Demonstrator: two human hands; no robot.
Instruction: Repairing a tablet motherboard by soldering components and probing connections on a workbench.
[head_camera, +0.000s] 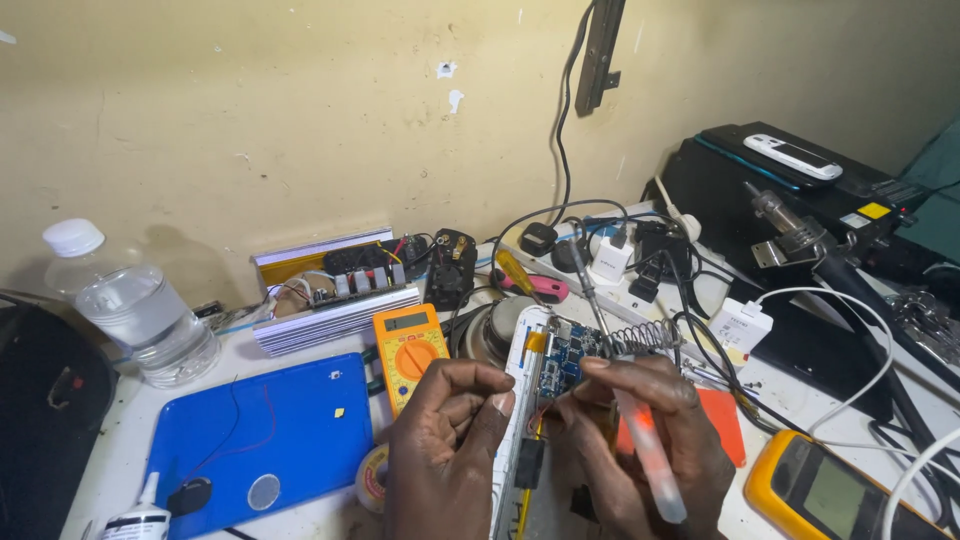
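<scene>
Viewpoint: you look down at a cluttered white workbench (120, 440) pushed against a scuffed yellow wall.

Left hand: your left hand (440, 440) is closed in a pinch on the long edge of a slim white casing (518, 400), thumb and fingers pressing it, apparently so it stands on edge and stays steady.

Casing and board: the casing lies open at the centre of the bench, between your two hands, with a small blue circuit board (566, 362) exposed at its far end, facing up where you can see it.

Right hand: your right hand (650, 440) is wrapped around a soldering iron (640, 440) with a translucent white and orange handle, held like a pen. Its thin metal shaft angles up and away past the board; I cannot tell where the tip is touching.

Between the hands: they sit close together, nearly touching across the casing.

Iron stand: a coiled wire holder (650, 335) rests just beyond your right hand, within easy return.

Meters: an orange multimeter (408, 350) lies just beyond your left hand; a second yellow meter (830, 490) sits at the right edge.

Left side: a blue tablet-like slab (270, 430) lies flat, with a clear water bottle (130, 310) behind it.

Back: a white power strip (600, 270) crowded with plugs and tangled cables runs along the wall.
</scene>
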